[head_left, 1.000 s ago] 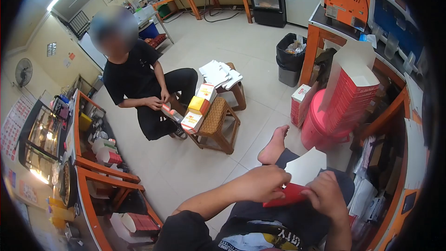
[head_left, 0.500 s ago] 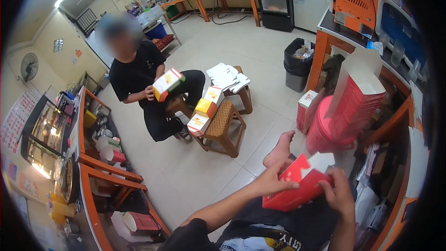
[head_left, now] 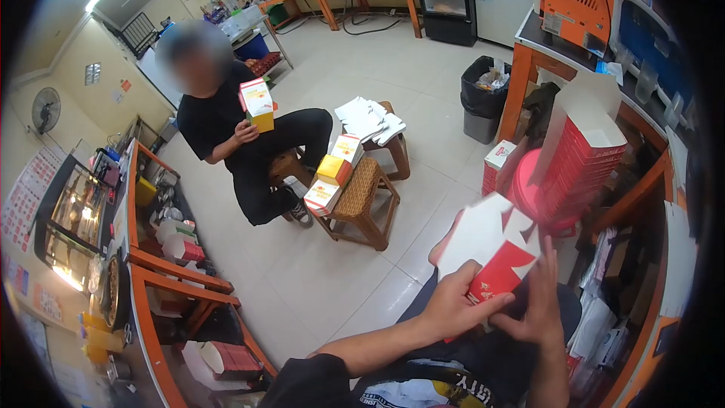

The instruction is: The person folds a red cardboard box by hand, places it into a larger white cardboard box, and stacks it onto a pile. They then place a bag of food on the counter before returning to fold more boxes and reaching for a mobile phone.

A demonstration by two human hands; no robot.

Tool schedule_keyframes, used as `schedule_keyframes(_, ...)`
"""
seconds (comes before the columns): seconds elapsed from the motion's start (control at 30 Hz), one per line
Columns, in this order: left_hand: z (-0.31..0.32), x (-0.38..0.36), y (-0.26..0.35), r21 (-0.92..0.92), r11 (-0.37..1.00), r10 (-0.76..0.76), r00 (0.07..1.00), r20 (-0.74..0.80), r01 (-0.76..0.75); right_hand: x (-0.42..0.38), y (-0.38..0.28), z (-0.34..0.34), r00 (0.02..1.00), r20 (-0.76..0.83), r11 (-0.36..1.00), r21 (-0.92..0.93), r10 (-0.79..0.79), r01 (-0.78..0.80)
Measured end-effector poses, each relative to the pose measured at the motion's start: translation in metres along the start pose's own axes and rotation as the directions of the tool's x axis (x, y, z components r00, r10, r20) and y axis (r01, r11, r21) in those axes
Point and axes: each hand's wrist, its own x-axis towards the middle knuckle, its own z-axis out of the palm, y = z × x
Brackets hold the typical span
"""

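Observation:
Over my lap, a red and white paper food box [head_left: 504,268] is tilted, with its white flaps standing up at the top. My left hand [head_left: 457,301] grips its near left side, the thumb lying across the red front. On the other side, my right hand [head_left: 539,306] has its fingers stretched upward along the box's right edge, thumb apart, slightly blurred. Beyond it rises a tall stack of nested red boxes [head_left: 580,166] on a pink round stool [head_left: 531,185].
Across from me a seated person holds a white and yellow box [head_left: 259,103]. Between us, a wicker stool [head_left: 370,208] bears several folded boxes [head_left: 332,171], and another holds flat white cartons [head_left: 368,119]. A black-lined trash bin [head_left: 481,102] stands beside the orange-framed table [head_left: 529,60].
The box in my hands has been turned and raised, its white flaps now showing large. My right hand's fingers have straightened. The other person's box has tipped upright, held lower in one hand.

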Motion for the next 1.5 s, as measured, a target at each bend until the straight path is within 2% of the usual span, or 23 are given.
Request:
schedule_keyframes(0.07, -0.003, 0.000, 0.009, 0.114, 0.984, 0.137, 0.990, 0.018, -0.139, -0.009, 0.012, 0.027, 0.994, -0.084, 0.982, 0.179, 0.071, -0.055)
schedule_keyframes(0.2, -0.019, 0.010, 0.036, 0.414, 0.825, 0.281, 0.915, 0.291, -0.385, 0.002, 0.008, 0.007, 0.918, -0.396, 0.999, 0.029, -0.009, 0.022)
schedule_keyframes(0.27, -0.028, 0.018, 0.044, 0.528, 0.753, 0.159, 0.887, 0.433, -0.392, -0.004, 0.013, -0.012, 0.914, -0.404, 0.999, -0.010, -0.035, 0.033)
schedule_keyframes(0.3, -0.031, 0.023, 0.044, 0.538, 0.704, 0.221, 0.863, 0.455, -0.464, -0.005, 0.013, -0.028, 0.951, -0.295, 0.995, -0.076, -0.090, 0.071)
schedule_keyframes(0.37, -0.033, 0.033, 0.040, 0.546, 0.587, 0.342, 0.795, 0.501, -0.597, -0.021, 0.022, -0.032, 0.977, -0.089, 0.980, -0.053, -0.194, 0.190)
schedule_keyframes(0.43, -0.031, 0.038, 0.035, 0.594, 0.511, 0.423, 0.783, 0.456, -0.621, -0.029, 0.010, -0.028, 0.982, -0.070, 0.976, -0.139, -0.177, 0.166)
schedule_keyframes(0.47, -0.027, 0.040, 0.033, 0.619, 0.476, 0.468, 0.776, 0.423, -0.625, -0.035, 0.006, -0.024, 0.969, -0.126, 0.957, -0.230, -0.212, 0.179)
schedule_keyframes(0.57, -0.013, 0.044, 0.030, 0.588, 0.466, 0.470, 0.748, 0.468, -0.661, -0.038, -0.003, -0.026, 0.968, -0.147, 0.950, -0.268, -0.205, 0.160)
schedule_keyframes(0.63, -0.004, 0.040, 0.021, 0.567, 0.470, 0.424, 0.736, 0.527, -0.676, -0.047, -0.001, -0.013, 0.991, -0.081, 0.962, -0.260, -0.110, 0.086)
schedule_keyframes(0.73, -0.001, 0.044, -0.030, 0.488, 0.494, 0.409, 0.687, 0.601, -0.720, -0.067, 0.004, 0.015, 0.994, 0.109, 0.961, -0.277, 0.021, 0.010)
schedule_keyframes(0.77, -0.001, 0.039, -0.041, 0.509, 0.534, 0.352, 0.725, 0.592, -0.675, -0.075, 0.006, 0.026, 0.981, 0.185, 0.958, -0.287, 0.064, -0.008)
schedule_keyframes(0.8, -0.001, 0.033, -0.051, 0.530, 0.570, 0.295, 0.759, 0.581, -0.628, -0.083, 0.011, 0.038, 0.985, 0.170, 0.963, -0.270, 0.035, 0.012)
schedule_keyframes(0.87, -0.003, 0.021, -0.077, 0.525, 0.661, 0.224, 0.808, 0.544, -0.537, -0.094, 0.013, 0.058, 0.959, 0.274, 0.967, -0.253, 0.071, 0.001)
schedule_keyframes(1.03, -0.007, -0.002, -0.064, 0.500, 0.611, 0.270, 0.755, 0.598, -0.614, -0.085, 0.000, 0.064, 0.918, 0.394, 0.998, -0.059, 0.036, -0.014)
schedule_keyframes(1.1, -0.013, -0.005, -0.062, 0.507, 0.617, 0.272, 0.768, 0.580, -0.602, -0.072, -0.005, 0.053, 0.864, 0.496, 0.982, 0.108, 0.084, -0.158)
schedule_keyframes(1.17, -0.021, -0.009, -0.056, 0.494, 0.752, 0.144, 0.840, 0.524, -0.437, -0.060, -0.007, 0.039, 0.795, 0.605, 0.901, 0.318, 0.047, -0.295)
schedule_keyframes(1.27, -0.018, -0.013, -0.020, 0.454, 0.857, 0.047, 0.914, 0.403, -0.244, -0.037, -0.009, 0.009, 0.678, 0.728, 0.645, 0.566, -0.100, -0.513)
schedule_keyframes(1.3, -0.012, -0.014, -0.003, 0.428, 0.883, 0.033, 0.934, 0.356, -0.194, -0.041, -0.004, 0.017, 0.734, 0.657, 0.571, 0.673, -0.171, -0.470)
schedule_keyframes(1.33, -0.010, -0.016, 0.015, 0.451, 0.857, 0.085, 0.933, 0.350, -0.248, -0.041, 0.004, 0.027, 0.684, 0.689, 0.437, 0.706, -0.241, -0.558)
schedule_keyframes(1.37, -0.005, -0.014, 0.024, 0.521, 0.834, 0.017, 0.952, 0.307, -0.183, -0.040, 0.014, 0.035, 0.635, 0.705, 0.294, 0.709, -0.316, -0.641)
schedule_keyframes(1.43, 0.003, -0.015, 0.036, 0.655, 0.755, -0.142, 0.969, 0.201, -0.026, -0.044, 0.025, 0.047, 0.622, 0.718, 0.083, 0.673, -0.313, -0.735)
schedule_keyframes(1.47, 0.007, -0.016, 0.033, 0.621, 0.783, -0.092, 0.981, 0.172, -0.035, -0.049, 0.025, 0.054, 0.614, 0.722, -0.037, 0.638, -0.320, -0.769)
schedule_keyframes(1.5, 0.011, -0.015, 0.026, 0.588, 0.807, -0.047, 0.990, 0.137, -0.043, -0.051, 0.020, 0.054, 0.627, 0.718, -0.081, 0.636, -0.301, -0.767)
